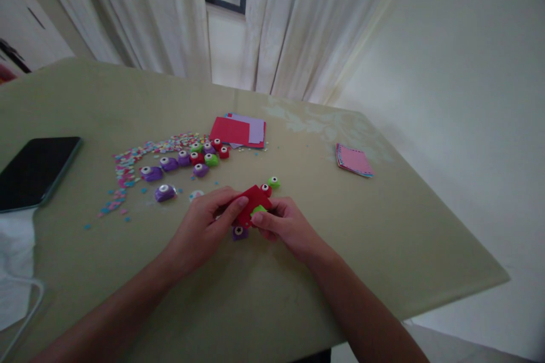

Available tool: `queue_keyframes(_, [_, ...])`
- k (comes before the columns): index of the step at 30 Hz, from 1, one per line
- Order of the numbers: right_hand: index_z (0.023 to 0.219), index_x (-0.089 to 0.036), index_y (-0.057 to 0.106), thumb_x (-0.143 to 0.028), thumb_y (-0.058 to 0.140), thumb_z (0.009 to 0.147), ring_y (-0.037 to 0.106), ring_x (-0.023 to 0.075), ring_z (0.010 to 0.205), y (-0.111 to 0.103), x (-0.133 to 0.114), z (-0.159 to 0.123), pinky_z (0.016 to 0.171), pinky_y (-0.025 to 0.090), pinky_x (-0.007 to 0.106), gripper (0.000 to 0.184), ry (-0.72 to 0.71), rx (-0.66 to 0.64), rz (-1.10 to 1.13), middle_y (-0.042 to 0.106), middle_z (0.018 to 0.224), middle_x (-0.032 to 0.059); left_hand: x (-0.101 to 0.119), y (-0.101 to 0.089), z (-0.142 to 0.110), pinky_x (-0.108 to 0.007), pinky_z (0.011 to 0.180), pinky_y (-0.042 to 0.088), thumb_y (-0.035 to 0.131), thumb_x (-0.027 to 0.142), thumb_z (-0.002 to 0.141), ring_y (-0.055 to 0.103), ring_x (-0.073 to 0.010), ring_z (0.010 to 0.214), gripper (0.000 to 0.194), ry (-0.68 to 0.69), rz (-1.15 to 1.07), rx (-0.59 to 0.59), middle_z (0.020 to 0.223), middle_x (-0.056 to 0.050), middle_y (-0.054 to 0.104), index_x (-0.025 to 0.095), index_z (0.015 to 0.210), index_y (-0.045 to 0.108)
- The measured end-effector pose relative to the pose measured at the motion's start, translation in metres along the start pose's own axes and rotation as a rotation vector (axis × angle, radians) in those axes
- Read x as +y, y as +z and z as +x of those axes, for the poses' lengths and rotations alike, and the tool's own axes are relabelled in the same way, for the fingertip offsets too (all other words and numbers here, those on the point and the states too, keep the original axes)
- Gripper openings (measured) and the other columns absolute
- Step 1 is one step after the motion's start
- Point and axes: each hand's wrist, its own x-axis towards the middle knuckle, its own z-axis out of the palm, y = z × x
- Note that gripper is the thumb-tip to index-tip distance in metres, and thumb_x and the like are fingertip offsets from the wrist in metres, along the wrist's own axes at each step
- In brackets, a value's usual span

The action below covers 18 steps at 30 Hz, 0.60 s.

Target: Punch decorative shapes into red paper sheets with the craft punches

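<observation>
My left hand (212,214) pinches a small red paper card (252,198) between thumb and fingers. On the card's lower right edge sits a green craft punch (258,210), gripped by the thumb and fingers of my right hand (289,220); most of it is hidden. Just beyond the card are a red punch (266,189) and another green punch (273,182). A purple punch (239,232) with a star on its white button lies below the card, partly covered by my left hand.
Several purple, red and green punches (200,170) stand left of centre, beside scattered paper confetti (128,164). Behind them lies a stack of red and lilac cards (230,130). Pink cards with punched edges (354,160) lie right. A phone (40,170) and white cable (25,281) are left.
</observation>
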Motion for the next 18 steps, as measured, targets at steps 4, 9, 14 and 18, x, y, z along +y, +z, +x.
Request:
queue_keyframes(4, [0.082, -0.017, 0.076, -0.063, 0.089, 0.076, 0.041, 0.0082, 0.050, 0.0035, 0.0013, 0.0003, 0.048, 0.029, 0.023, 0.048, 0.007, 0.012, 0.035, 0.057, 0.059, -0.0048, 0.0012, 0.0006, 0.0001, -0.028, 0.060, 0.043, 0.058, 0.040, 0.101, 0.058, -0.0175, 0.064, 0.035, -0.006, 0.001, 0.012, 0.067, 0.000, 0.066, 0.022, 0.073, 0.070])
queue_keyframes(9, [0.082, -0.017, 0.075, -0.064, 0.088, 0.077, 0.039, 0.0081, 0.051, 0.0063, 0.0030, 0.0004, 0.048, 0.026, 0.024, 0.049, 0.009, 0.021, 0.023, 0.055, 0.060, -0.0047, -0.0030, 0.0020, -0.0013, -0.029, 0.063, 0.044, 0.059, 0.040, 0.102, 0.059, -0.0175, 0.066, 0.034, 0.009, -0.008, 0.028, 0.069, 0.001, 0.066, 0.022, 0.076, 0.071])
queue_keyframes(14, [0.083, -0.017, 0.077, -0.060, 0.087, 0.081, 0.036, 0.0083, 0.052, 0.0076, 0.0038, 0.0007, 0.050, 0.026, 0.025, 0.044, -0.038, 0.047, 0.018, 0.051, 0.059, -0.0056, -0.0013, 0.0011, -0.0013, -0.029, 0.068, 0.050, 0.058, 0.042, 0.105, 0.064, -0.0183, 0.074, 0.033, 0.018, -0.070, -0.009, 0.080, -0.001, 0.070, 0.022, 0.086, 0.076])
queue_keyframes(18, [0.087, -0.018, 0.080, -0.055, 0.088, 0.081, 0.038, 0.0093, 0.054, 0.0088, 0.0012, 0.0006, 0.052, 0.029, 0.025, 0.038, -0.105, 0.088, 0.029, 0.053, 0.061, -0.0052, 0.0058, -0.0008, -0.0020, -0.033, 0.084, 0.058, 0.062, 0.045, 0.103, 0.073, -0.0235, 0.098, 0.028, -0.018, -0.205, -0.053, 0.110, -0.006, 0.078, 0.025, 0.101, 0.081])
